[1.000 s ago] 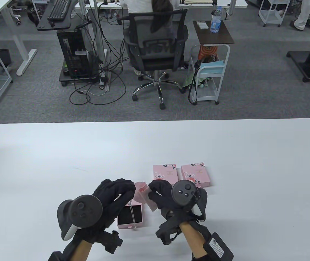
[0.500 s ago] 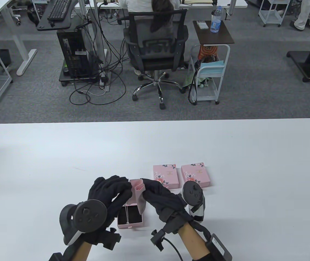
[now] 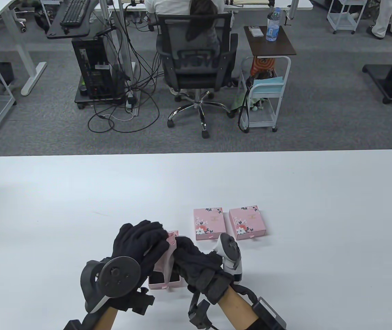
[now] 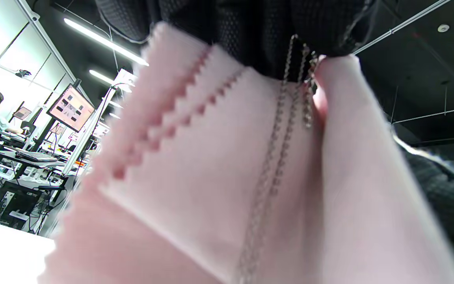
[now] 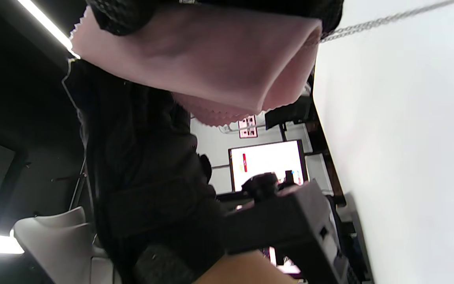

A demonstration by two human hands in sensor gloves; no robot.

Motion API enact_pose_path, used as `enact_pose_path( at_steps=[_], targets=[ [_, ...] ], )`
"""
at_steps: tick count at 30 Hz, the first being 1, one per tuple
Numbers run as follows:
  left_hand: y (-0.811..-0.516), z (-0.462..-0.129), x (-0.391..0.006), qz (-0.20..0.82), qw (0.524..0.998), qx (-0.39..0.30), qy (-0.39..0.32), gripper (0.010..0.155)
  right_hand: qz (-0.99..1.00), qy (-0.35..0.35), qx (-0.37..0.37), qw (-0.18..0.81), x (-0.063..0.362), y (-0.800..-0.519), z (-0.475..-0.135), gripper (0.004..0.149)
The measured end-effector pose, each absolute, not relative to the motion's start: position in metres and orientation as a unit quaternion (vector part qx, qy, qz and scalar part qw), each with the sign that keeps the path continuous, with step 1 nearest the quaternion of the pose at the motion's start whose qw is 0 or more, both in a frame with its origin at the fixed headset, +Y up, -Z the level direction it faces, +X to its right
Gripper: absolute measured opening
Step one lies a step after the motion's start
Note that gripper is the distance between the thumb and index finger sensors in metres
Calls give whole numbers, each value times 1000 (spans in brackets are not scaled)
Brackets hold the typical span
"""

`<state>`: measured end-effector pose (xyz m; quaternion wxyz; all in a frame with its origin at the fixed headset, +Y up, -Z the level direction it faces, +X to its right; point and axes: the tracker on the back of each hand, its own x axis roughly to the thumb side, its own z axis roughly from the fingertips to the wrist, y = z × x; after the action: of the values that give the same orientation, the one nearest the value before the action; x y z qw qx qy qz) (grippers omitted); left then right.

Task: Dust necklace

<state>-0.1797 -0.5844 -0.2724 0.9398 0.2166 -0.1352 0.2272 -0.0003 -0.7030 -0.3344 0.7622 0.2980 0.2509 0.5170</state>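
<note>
1. Necklace (image 4: 286,130): a fine silver chain, doubled, hanging from the left hand (image 3: 141,242), pinched at its top between gloved fingertips, over the open pink box (image 3: 166,282).
2. Right hand (image 3: 196,263) grips a soft pink polishing cloth (image 4: 195,165) with pinked edges, folded around the chain.
3. My read: feather-light, limp, slippery, easily snagged or kinked, so hold near the top and stroke gently through the cloth.
4. Outward: two closed pink floral boxes (image 3: 209,223) sit just beyond the hands on the smooth white table (image 3: 285,192).
</note>
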Motion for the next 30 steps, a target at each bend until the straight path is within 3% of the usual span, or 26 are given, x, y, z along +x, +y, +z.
enact_pose_path(
  at_steps=[3,9,19,26,30],
  targets=[
    [-585,-272,-179,229,940,214,-137,41,512,251,293,768,-2,-703,-333,43],
    [-586,-274,-178,250,937,195,-148,40,534,236,298,755,-5,-697,-328,62],
    [-585,-275,-179,269,931,188,-157,40,550,212,289,755,-6,-689,-321,50],
    [-583,-275,-180,272,930,191,-155,40,604,169,286,725,-3,-682,-319,60],
    [-582,-275,-182,273,930,196,-152,39,652,118,293,689,-1,-679,-317,47]
  ],
)
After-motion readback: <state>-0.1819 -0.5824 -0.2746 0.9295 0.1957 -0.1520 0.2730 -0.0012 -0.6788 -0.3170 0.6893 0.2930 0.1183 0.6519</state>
